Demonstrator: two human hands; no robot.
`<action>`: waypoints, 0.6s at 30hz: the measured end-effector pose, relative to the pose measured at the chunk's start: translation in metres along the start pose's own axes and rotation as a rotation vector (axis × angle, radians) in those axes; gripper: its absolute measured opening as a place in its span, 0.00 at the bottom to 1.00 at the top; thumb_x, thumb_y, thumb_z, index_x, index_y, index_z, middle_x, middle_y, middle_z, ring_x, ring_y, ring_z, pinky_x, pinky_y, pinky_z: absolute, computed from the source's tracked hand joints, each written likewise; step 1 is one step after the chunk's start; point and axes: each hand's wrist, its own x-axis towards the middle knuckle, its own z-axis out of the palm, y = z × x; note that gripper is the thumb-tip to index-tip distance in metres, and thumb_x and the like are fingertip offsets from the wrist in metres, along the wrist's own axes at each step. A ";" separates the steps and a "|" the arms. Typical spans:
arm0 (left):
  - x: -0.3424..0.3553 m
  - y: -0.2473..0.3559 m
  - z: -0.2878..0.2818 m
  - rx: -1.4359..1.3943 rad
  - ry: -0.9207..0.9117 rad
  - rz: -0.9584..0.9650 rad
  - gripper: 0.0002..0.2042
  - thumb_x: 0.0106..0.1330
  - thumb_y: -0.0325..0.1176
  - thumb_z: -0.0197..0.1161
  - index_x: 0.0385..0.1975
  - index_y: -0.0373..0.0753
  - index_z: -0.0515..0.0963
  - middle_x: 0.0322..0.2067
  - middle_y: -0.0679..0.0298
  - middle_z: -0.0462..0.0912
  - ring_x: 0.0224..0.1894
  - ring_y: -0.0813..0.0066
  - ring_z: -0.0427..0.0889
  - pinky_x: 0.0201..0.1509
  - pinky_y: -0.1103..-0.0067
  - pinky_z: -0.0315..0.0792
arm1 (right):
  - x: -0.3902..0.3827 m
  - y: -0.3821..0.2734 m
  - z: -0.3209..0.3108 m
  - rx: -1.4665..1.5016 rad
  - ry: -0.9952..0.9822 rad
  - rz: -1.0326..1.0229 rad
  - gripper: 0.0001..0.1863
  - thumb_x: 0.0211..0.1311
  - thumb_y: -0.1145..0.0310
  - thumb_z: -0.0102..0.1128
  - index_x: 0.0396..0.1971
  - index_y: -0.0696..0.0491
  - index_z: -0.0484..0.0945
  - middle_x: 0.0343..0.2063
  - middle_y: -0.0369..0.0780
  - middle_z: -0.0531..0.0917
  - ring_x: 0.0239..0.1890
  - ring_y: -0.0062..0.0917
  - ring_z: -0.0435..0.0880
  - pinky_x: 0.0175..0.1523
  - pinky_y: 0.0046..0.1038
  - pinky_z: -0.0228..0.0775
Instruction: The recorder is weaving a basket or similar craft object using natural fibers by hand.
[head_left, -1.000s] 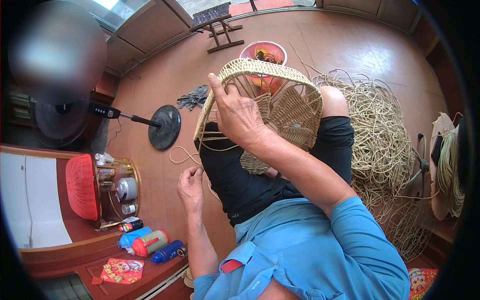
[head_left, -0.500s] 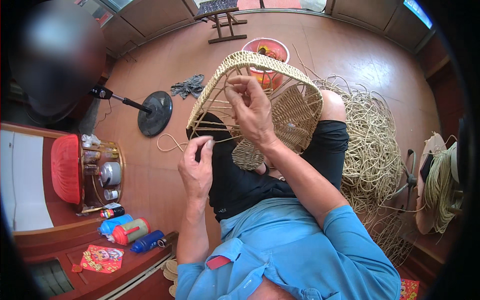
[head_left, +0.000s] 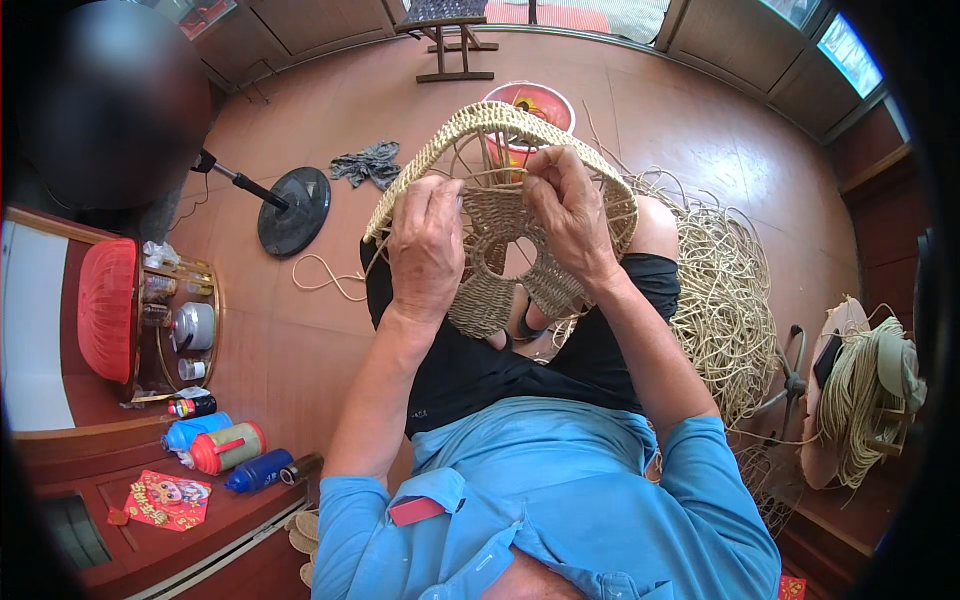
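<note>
A woven basket (head_left: 490,215) of tan cord rests on the person's lap, over black shorts (head_left: 470,375), with its braided rim arching away from the body and woven, petal-shaped panels meeting around a round opening. Both hands are inside the near side of the basket, apart from each other. The right hand (head_left: 572,215) is nearly closed, thumb and fingers pinching a thin strand (head_left: 494,185) that crosses the bare spokes below the far rim. The left hand (head_left: 428,235), knuckles up and fingers bent, lies over the left side of the basket at the strand's other end; its fingertips are partly hidden, so I cannot tell whether it grips the strand or only touches it.

Just beyond the basket's far rim stands a pink bucket (head_left: 557,100), partly covered by it, and farther beyond, a dark stool (head_left: 455,62). Left of the basket lie a crumpled grey cloth (head_left: 365,163) and a round black stand base (head_left: 300,210). A large tangled heap of cord (head_left: 725,300) fills the floor to the basket's right. Well to its lower left, a counter (head_left: 235,515) carries a red-and-green flask (head_left: 228,447) and a blue bottle (head_left: 258,472).
</note>
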 end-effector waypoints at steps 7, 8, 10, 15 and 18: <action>0.003 -0.006 0.007 0.046 -0.022 -0.002 0.11 0.70 0.23 0.67 0.50 0.36 0.85 0.44 0.58 0.82 0.50 0.54 0.83 0.57 0.62 0.78 | 0.008 -0.005 -0.003 0.101 0.002 0.015 0.04 0.81 0.74 0.57 0.48 0.55 0.74 0.29 0.33 0.79 0.33 0.15 0.76 0.40 0.23 0.72; 0.004 -0.006 0.006 0.033 -0.019 0.013 0.11 0.68 0.22 0.68 0.49 0.35 0.85 0.43 0.58 0.81 0.49 0.54 0.82 0.57 0.62 0.78 | 0.009 -0.005 -0.004 0.099 -0.001 0.015 0.04 0.81 0.74 0.57 0.48 0.55 0.74 0.29 0.33 0.79 0.33 0.15 0.76 0.40 0.23 0.72; 0.005 -0.004 0.003 0.029 -0.024 0.008 0.10 0.68 0.23 0.67 0.48 0.35 0.85 0.43 0.58 0.81 0.49 0.55 0.82 0.56 0.62 0.78 | 0.012 -0.006 -0.004 0.125 -0.013 -0.020 0.03 0.81 0.73 0.56 0.48 0.55 0.73 0.29 0.33 0.78 0.33 0.14 0.76 0.39 0.23 0.71; 0.003 -0.003 0.002 0.029 -0.029 -0.005 0.08 0.69 0.26 0.71 0.46 0.39 0.87 0.42 0.61 0.82 0.50 0.57 0.82 0.55 0.63 0.78 | 0.012 0.000 -0.006 0.153 -0.027 -0.026 0.04 0.82 0.73 0.57 0.48 0.55 0.73 0.29 0.32 0.79 0.32 0.14 0.75 0.39 0.22 0.71; 0.004 0.001 -0.001 0.108 -0.031 0.048 0.10 0.68 0.24 0.70 0.47 0.40 0.87 0.43 0.62 0.83 0.50 0.58 0.82 0.56 0.63 0.78 | 0.010 -0.004 -0.008 0.138 -0.054 -0.021 0.04 0.82 0.73 0.57 0.49 0.55 0.73 0.29 0.33 0.79 0.32 0.14 0.76 0.40 0.22 0.71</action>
